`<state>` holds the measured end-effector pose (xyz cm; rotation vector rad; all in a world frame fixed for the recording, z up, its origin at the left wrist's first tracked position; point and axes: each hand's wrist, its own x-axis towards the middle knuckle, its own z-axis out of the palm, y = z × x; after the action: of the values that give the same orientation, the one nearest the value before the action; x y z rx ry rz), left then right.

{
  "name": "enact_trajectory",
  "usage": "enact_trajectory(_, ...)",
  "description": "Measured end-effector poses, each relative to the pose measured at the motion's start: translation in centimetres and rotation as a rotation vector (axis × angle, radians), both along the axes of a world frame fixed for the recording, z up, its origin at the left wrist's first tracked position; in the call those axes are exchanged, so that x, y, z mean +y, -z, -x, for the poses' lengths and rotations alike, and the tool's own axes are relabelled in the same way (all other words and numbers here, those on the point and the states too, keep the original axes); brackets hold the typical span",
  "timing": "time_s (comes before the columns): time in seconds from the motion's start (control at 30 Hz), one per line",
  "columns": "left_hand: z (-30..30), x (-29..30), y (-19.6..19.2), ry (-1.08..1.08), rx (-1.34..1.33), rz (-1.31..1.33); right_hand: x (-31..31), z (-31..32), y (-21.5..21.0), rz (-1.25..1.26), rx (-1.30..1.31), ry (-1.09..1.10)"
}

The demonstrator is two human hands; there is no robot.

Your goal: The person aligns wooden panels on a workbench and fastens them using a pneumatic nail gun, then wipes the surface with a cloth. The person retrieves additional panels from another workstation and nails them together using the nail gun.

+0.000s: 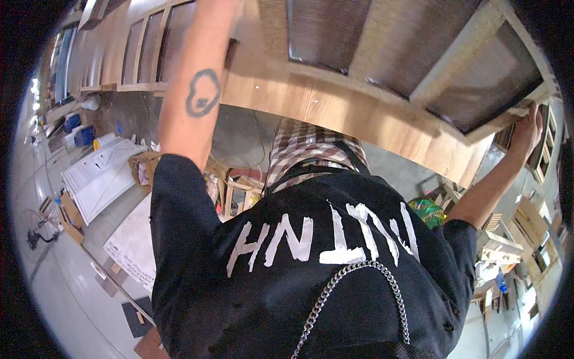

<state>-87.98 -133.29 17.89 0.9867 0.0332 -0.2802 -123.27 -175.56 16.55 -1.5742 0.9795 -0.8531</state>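
Note:
A large wooden panel frame point(382, 90) with dark recessed panels lies across a wood-grain board point(293, 96) in front of me. My right hand point(527, 134) is at the frame's near right corner, its fingers bent over the outer edge. My left arm point(194, 90) reaches forward over the left part of the board. Its hand lies past the top of the picture, so its fingers and anything in them are hidden.
Another panelled frame point(142, 51) lies at the far left. White sheets point(104, 173) are low on the left, near a standing fan point(43, 232). A green bag point(427, 210) sits below the board. Wooden pieces point(502, 248) and a blue bottle point(501, 280) are at the right.

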Motion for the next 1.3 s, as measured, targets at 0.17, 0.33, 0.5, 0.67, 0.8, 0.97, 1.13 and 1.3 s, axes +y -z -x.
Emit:
enact_trajectory(0.17,-6.5,-3.7,12.7,0.218,-0.003,-0.354,-8.4,-1.2,7.7,-0.192,0.443,0.075)
enact_trajectory(0.33,-3.8,-10.6,15.6,0.003,0.034,-1.018,-14.7,2.0,13.5,-0.292,0.71,0.087)
enact_trajectory(0.5,-3.3,-8.9,16.0,0.144,-0.038,-1.075,-14.0,0.3,15.0,-0.327,0.614,-0.005)
enact_trajectory(0.67,-1.8,-6.0,17.2,0.045,-0.189,-0.873,-10.8,-0.4,17.2,0.662,0.978,0.256)
enact_trajectory(0.8,5.2,0.4,15.8,0.039,-0.06,-0.594,-5.3,-6.0,15.5,0.369,0.456,-0.025)
enact_trajectory(0.97,11.7,4.7,12.5,0.072,0.016,-0.703,-4.0,-21.9,15.1,0.668,0.593,-0.276)
enact_trajectory(1.13,16.5,9.3,10.1,0.052,0.016,-0.833,-7.1,-34.5,18.1,0.667,0.785,-0.263)
enact_trajectory(1.3,21.2,15.5,9.9,-0.095,0.085,-0.862,-11.2,-36.8,19.4,1.0,0.902,-0.476)
